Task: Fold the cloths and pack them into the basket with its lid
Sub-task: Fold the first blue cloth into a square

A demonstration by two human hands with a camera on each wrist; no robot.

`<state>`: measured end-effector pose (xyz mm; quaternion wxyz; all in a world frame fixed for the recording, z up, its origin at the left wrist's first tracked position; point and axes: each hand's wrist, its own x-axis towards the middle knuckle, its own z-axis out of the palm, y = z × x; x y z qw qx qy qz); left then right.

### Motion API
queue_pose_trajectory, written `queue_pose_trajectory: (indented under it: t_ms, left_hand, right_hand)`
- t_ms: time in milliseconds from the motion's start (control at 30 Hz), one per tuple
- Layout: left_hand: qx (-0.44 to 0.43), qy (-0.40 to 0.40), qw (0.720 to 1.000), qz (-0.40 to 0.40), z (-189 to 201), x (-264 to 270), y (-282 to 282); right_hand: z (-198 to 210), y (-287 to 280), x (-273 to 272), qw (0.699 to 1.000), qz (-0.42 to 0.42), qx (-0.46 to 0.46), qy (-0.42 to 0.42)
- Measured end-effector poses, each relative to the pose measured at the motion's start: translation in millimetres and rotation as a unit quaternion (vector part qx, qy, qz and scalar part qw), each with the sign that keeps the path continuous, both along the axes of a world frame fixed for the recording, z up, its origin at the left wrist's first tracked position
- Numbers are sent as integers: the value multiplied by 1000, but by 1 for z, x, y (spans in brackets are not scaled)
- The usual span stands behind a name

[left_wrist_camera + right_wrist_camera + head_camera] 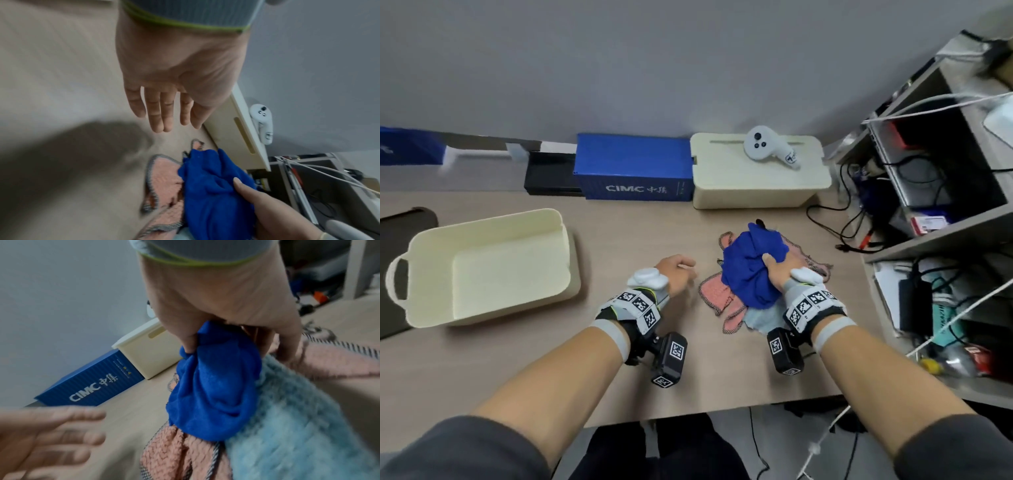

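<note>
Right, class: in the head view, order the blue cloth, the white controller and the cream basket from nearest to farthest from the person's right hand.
1. Blue cloth: gripped by the right hand, on the cloth pile.
2. White controller: beyond the hand, on the cream box by the wall.
3. Cream basket: far left on the table.

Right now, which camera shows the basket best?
The head view: the cream basket sits whole on the table's left side, open and empty, far from both hands. Neither wrist view shows it; they show the blue cloth gripped by the right hand.
</note>
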<state>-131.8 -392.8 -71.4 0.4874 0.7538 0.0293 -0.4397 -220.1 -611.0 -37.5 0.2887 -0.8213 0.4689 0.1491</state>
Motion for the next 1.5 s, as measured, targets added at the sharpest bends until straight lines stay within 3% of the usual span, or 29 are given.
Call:
queue_pose_trajectory:
  t_ms: [100,233,333,433,500,600,733,867,933,1000,1067,1167,1233,1333,1500]
  left_hand:
    - [5,-38,999,-25,20,0,-24]
    - [-16,-43,998,-51,42,7,-48]
    - [-66,-35,997,-20,54,19,-58]
    - [-113,-28,993,21,71,26,-53]
    - [-130,-54,989,41,76,33,-44]
    - [-129,-136,982,28,88,47,-30]
    - [-78,-262,958,-86,105,55,-33]
    - [-124,-228,959,-117,119,50,-54]
    - [-139,-210,959,-129,127,48,-63]
    - [-155,-202,955,-152,139,45,-70]
    - [-156,-207,947,-188,152,45,-74]
    - [-150,-222,930,-250,184,51,-64]
    - [-144,-251,919,-269,208,63,-46]
    - [-129,-265,927,-230,230,80,-8]
    - [-34,-275,944,-180,191,90,46]
  right_hand:
    - [14,-5,0,999,31,-36,-14]
    - [23,2,9,989,43,75,-118]
    - [45,11,18,943,5,222,-247]
    - [63,17,26,915,36,287,-281]
    - [65,17,31,900,7,320,-296]
    - [63,16,38,923,-27,257,-286]
    - [50,-4,28,975,54,83,-200]
    - [54,-33,7,994,-19,14,-106]
    - [56,-40,1,999,-8,10,-44]
    - [63,-39,7,999,30,0,-43]
    - [81,-28,20,987,88,21,-131]
    - [117,-7,37,932,177,142,-282]
    - [142,8,46,909,211,223,-281]
    - [158,21,60,898,217,228,-306]
    - [158,58,77,868,203,270,-364]
